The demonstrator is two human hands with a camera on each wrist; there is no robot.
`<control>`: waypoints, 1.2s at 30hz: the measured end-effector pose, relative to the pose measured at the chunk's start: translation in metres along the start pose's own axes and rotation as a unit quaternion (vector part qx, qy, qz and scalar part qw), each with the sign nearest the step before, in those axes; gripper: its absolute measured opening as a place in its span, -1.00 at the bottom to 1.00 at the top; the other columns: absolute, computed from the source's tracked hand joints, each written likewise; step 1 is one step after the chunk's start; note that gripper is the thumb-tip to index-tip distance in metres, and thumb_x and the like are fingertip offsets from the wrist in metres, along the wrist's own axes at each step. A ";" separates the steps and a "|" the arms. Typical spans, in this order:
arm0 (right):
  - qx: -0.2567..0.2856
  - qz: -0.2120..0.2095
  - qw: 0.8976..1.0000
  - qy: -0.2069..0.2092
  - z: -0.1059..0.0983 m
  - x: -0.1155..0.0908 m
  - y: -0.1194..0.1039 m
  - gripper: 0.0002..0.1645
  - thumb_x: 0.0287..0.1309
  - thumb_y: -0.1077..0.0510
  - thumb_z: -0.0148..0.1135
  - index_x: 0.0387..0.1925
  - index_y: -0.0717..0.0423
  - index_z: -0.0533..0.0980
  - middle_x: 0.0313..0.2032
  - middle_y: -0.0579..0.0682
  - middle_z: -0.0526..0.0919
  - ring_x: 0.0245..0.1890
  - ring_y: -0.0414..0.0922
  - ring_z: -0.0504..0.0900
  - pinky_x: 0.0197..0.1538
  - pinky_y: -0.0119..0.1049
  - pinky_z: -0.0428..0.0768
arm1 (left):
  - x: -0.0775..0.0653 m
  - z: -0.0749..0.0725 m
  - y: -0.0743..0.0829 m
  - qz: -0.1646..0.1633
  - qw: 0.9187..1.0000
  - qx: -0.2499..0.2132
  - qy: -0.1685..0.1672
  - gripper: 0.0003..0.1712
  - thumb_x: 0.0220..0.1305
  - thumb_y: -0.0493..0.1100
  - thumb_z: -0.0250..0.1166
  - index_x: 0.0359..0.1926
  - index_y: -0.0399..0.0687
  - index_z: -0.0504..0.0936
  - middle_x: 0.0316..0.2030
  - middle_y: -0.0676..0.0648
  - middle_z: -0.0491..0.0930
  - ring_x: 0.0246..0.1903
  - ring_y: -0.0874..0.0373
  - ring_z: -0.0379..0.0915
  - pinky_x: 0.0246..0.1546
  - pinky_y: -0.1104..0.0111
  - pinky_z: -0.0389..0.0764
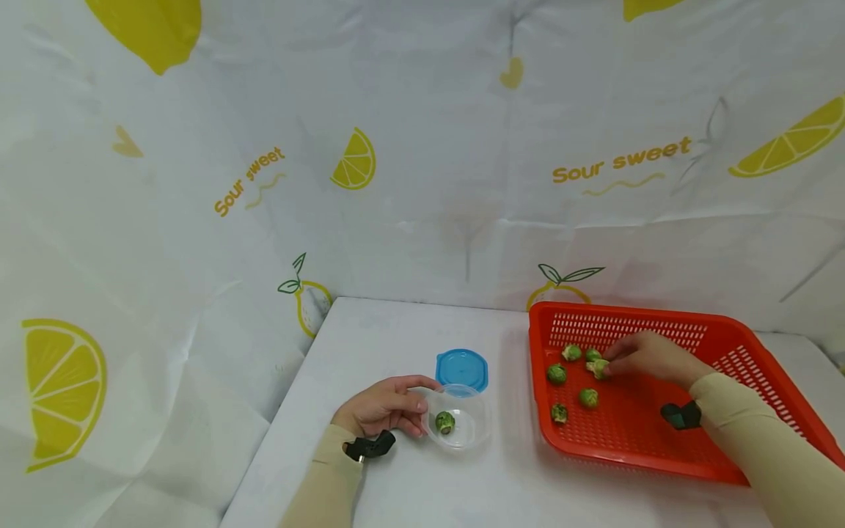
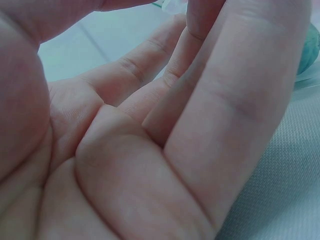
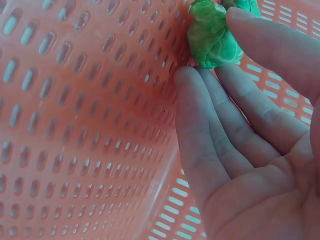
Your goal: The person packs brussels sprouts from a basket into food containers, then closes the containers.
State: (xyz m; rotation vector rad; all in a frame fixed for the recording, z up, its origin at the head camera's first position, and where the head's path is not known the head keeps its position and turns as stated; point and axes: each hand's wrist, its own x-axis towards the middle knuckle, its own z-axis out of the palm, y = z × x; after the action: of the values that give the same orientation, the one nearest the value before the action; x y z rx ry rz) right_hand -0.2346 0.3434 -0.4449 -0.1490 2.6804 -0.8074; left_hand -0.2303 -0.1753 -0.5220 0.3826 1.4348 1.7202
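Observation:
My left hand (image 1: 389, 405) grips the left side of a small clear plastic container (image 1: 470, 429), thumb and fingers at its rim. Inside that container lies one Brussels sprout (image 1: 445, 422). In the left wrist view the palm and bent fingers (image 2: 235, 95) fill the picture, and a sprout (image 2: 311, 50) peeks in at the right edge. Over in the red basket (image 1: 614, 458), my right hand (image 1: 650, 358) pinches a Brussels sprout (image 1: 598, 368) at the fingertips. The right wrist view shows this sprout (image 3: 212, 37) between thumb and fingers.
A blue lid (image 1: 462, 369) lies on the white table (image 1: 389, 330) just behind the container. Several other Brussels sprouts (image 1: 589, 398) sit in the left part of the basket. A lemon-printed white cloth (image 1: 449, 205) hangs behind the table.

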 end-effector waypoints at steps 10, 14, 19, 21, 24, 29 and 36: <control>-0.002 0.005 1.000 -0.003 0.001 0.002 0.000 -0.58 0.26 -0.03 0.56 -0.03 0.21 0.76 -0.10 0.01 0.82 -0.11 -0.11 0.68 0.01 -0.11 0.70 | 0.000 -0.001 0.000 0.000 1.000 -0.001 -0.006 -0.41 0.52 -0.31 0.25 0.50 -0.20 0.43 -0.35 -0.01 0.76 -0.36 0.17 0.82 -0.17 0.31 0.87; -0.002 0.006 1.000 -0.003 0.002 0.003 -0.001 -0.59 0.28 -0.02 0.55 -0.04 0.23 0.75 -0.11 0.03 0.82 -0.12 -0.11 0.67 -0.03 -0.17 0.67 | 0.001 -0.001 -0.001 0.001 1.000 -0.002 -0.009 -0.41 0.52 -0.31 0.25 0.50 -0.20 0.42 -0.35 -0.02 0.77 -0.35 0.17 0.83 -0.18 0.32 0.87; 0.001 0.008 1.000 -0.002 0.002 0.003 -0.003 -0.60 0.28 0.00 0.55 -0.04 0.23 0.75 -0.11 0.02 0.81 -0.12 -0.11 0.66 -0.02 -0.15 0.67 | 0.001 -0.001 -0.001 0.003 1.000 -0.002 -0.008 -0.41 0.51 -0.31 0.26 0.50 -0.18 0.44 -0.35 -0.03 0.76 -0.35 0.16 0.83 -0.18 0.31 0.87; 0.002 0.007 1.000 -0.003 0.002 0.003 -0.003 -0.62 0.29 0.00 0.55 -0.05 0.22 0.75 -0.12 0.02 0.81 -0.13 -0.12 0.65 -0.01 -0.13 0.68 | 0.001 -0.001 -0.001 0.004 1.000 -0.003 -0.006 -0.42 0.52 -0.32 0.25 0.49 -0.17 0.45 -0.35 -0.03 0.76 -0.36 0.16 0.83 -0.17 0.30 0.87; 0.000 0.005 1.000 -0.002 0.002 0.002 -0.004 -0.63 0.29 0.01 0.54 -0.06 0.23 0.75 -0.13 0.01 0.81 -0.14 -0.12 0.65 -0.03 -0.16 0.66 | 0.001 -0.002 -0.002 0.005 1.000 -0.001 -0.004 -0.44 0.53 -0.33 0.23 0.49 -0.16 0.45 -0.36 -0.03 0.76 -0.36 0.16 0.83 -0.17 0.29 0.87; 0.003 0.000 1.000 -0.002 0.001 0.001 -0.005 -0.63 0.29 0.03 0.54 -0.06 0.25 0.74 -0.12 0.03 0.81 -0.14 -0.11 0.66 -0.06 -0.21 0.64 | 0.002 -0.003 -0.002 0.004 1.000 -0.002 -0.003 -0.44 0.53 -0.32 0.24 0.49 -0.16 0.46 -0.36 -0.02 0.76 -0.36 0.16 0.83 -0.17 0.30 0.87; 0.007 -0.007 1.000 -0.003 0.002 0.001 -0.004 -0.65 0.30 0.06 0.53 -0.06 0.26 0.73 -0.11 0.05 0.81 -0.14 -0.11 0.66 -0.06 -0.21 0.65 | 0.002 -0.003 -0.002 0.003 1.000 -0.002 -0.004 -0.45 0.54 -0.33 0.23 0.49 -0.16 0.46 -0.36 -0.02 0.76 -0.36 0.15 0.83 -0.16 0.29 0.87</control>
State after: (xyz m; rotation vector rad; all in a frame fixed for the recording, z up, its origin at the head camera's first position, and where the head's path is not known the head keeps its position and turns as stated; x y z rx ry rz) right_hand -0.2348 0.3389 -0.4449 -0.1674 2.6700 -0.8274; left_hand -0.2325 -0.1757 -0.5256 0.3909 1.4255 1.7237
